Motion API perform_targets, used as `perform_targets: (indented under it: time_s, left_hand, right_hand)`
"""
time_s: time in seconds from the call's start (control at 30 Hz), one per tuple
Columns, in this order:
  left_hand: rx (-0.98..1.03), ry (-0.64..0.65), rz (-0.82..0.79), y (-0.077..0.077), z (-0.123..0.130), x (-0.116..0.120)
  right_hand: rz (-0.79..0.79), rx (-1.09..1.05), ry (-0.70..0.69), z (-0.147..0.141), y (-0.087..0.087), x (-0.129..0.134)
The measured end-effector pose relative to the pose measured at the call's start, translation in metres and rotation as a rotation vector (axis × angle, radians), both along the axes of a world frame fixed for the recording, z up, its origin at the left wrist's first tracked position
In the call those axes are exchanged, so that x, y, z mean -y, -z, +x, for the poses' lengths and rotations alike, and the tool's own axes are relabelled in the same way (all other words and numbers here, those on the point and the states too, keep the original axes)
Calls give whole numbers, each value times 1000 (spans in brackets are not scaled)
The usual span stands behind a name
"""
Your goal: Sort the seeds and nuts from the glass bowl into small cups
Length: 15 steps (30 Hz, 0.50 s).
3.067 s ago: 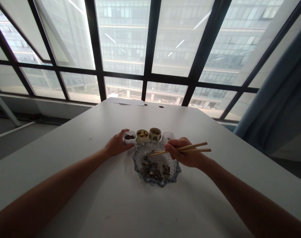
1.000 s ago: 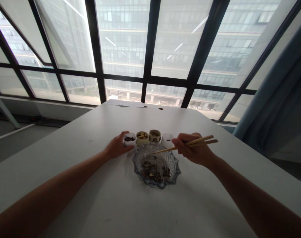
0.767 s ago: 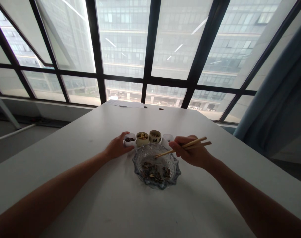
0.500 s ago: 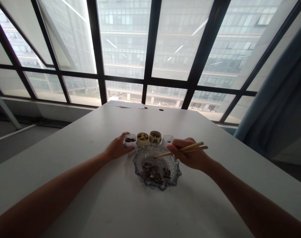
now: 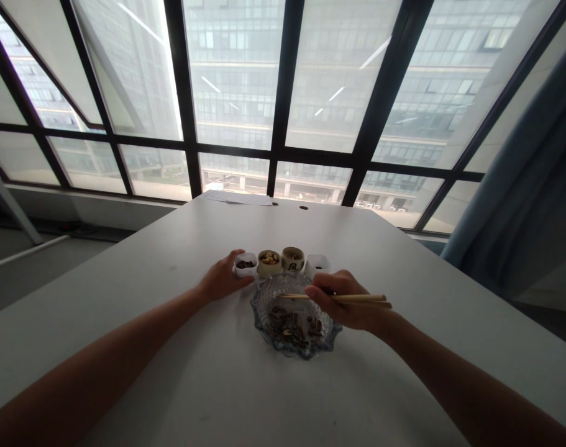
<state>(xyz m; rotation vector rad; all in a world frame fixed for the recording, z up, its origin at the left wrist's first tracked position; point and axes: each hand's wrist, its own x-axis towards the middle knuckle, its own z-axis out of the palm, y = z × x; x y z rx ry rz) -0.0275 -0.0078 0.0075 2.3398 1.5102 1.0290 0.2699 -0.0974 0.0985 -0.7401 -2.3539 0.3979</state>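
My right hand [image 5: 341,299] grips a pair of wooden chopsticks [image 5: 364,299], their tips over the far part of a clear glass bowl [image 5: 259,310] with a scalloped rim. Dark striped seeds, apparently sunflower seeds [image 5: 294,332], lie in that bowl. My left hand [image 5: 224,276] is curled round the side of a small white cup [image 5: 251,272], thumb in front and fingers behind; dark pieces [image 5: 244,264] are inside it. Beside it stand a beige cup of yellowish nuts [image 5: 269,257], a beige cup [image 5: 292,266] with a black character, and another white cup [image 5: 324,263] holding a few dark bits.
All this rests on a white table [image 5: 203,372]. Paper sheets [image 5: 238,198] and a round dark hole [image 5: 304,208] are at its far edge. Large windows stand behind, and a blue curtain [image 5: 511,174] hangs at the right.
My right hand has shifted slightly left and down over the bowl; the chopsticks have turned nearly level, their tips moving left. The left hand stays at the white cup.
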Motion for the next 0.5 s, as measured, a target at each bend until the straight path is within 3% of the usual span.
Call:
perform_targets:
  time_s: [0.3, 0.5]
  left_hand:
    - [54, 35, 53, 7, -2, -4]
    - [15, 1, 10, 2, 0, -1]
  right_hand:
    - [-8, 20, -10, -2, 7, -1]
    - [-118, -212, 114, 1, 5, -2]
